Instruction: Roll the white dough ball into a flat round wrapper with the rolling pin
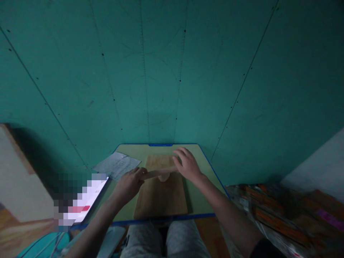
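Note:
A pale wooden rolling pin (157, 173) lies across a small, round, pale piece that looks like dough (163, 177). Both are on a wooden board (162, 200). My left hand (133, 181) is closed around the pin's left end. At the other end is my right hand (187, 165), its fingers stretched out and apart above the pin. The pin's right tip meets the hand near the base of the thumb, and whether it is gripped there is hard to see. Part of the dough is hidden under the pin.
The board rests on a small light table (200, 200) with a blue rim, against a green wall (161, 89). A crumpled grey sheet (116, 165) and a lit tablet screen (92, 199) are at the left. Plastic-wrapped packages (271, 211) lie low on the right.

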Available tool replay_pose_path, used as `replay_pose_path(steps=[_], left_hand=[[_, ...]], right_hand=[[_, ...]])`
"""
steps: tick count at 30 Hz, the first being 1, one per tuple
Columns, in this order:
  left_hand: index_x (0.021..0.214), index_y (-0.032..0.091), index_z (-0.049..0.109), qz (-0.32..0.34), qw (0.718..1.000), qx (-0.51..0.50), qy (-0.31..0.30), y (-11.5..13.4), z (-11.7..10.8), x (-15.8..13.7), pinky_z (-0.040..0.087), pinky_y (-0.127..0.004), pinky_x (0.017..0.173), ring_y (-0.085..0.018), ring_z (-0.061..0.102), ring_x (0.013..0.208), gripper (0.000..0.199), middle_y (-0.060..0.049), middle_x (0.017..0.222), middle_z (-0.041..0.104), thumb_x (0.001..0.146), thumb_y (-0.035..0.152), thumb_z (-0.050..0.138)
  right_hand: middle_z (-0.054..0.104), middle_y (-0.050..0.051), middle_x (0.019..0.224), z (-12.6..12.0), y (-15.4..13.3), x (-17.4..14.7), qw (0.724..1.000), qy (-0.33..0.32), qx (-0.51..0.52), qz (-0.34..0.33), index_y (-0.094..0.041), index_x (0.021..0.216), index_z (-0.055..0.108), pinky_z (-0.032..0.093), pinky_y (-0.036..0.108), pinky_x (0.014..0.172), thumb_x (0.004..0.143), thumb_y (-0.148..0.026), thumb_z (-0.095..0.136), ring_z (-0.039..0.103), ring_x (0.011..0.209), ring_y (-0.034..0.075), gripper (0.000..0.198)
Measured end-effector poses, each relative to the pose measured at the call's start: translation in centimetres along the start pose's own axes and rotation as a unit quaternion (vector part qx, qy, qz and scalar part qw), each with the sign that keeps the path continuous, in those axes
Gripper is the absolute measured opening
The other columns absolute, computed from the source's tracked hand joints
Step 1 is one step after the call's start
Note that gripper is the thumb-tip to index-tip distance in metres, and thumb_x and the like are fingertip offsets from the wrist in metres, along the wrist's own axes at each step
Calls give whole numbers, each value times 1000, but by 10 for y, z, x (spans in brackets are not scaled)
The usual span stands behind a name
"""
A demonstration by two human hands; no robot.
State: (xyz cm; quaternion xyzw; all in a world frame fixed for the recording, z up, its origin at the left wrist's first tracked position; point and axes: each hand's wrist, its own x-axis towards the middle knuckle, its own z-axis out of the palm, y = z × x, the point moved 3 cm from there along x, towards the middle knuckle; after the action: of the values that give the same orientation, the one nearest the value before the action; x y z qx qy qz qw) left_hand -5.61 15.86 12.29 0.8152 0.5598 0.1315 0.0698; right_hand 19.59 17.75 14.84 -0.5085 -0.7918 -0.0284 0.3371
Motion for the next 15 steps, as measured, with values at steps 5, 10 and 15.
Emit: replay_pose_path(steps=[5, 10, 15], left_hand=[[113, 22, 61, 29, 999, 28, -20, 12, 12, 24, 48, -29, 78, -22, 69, 96, 33, -7, 105, 69, 83, 9, 55], [127, 23, 57, 39, 996, 67, -35, 4, 19, 40, 51, -35, 85, -26, 69, 104, 41, -10, 122, 68, 86, 21, 58], [126, 23, 61, 50, 992, 111, -18, 1, 29, 63, 54, -41, 86, -30, 65, 112, 36, -14, 135, 63, 93, 22, 48]], right_hand=[[65, 11, 120, 25, 17, 5, 988, -99, -43, 107, -18, 112, 69, 46, 33, 96, 105, -34, 41, 62, 111, 22, 33], [69, 9, 109, 53, 23, 2, 978, -142, -49, 143, -19, 102, 70, 45, 29, 87, 105, -26, 39, 64, 102, 19, 32], [69, 8, 116, 60, 28, 3, 974, -149, -56, 164, -21, 106, 69, 44, 28, 87, 101, -23, 41, 63, 104, 19, 28]])
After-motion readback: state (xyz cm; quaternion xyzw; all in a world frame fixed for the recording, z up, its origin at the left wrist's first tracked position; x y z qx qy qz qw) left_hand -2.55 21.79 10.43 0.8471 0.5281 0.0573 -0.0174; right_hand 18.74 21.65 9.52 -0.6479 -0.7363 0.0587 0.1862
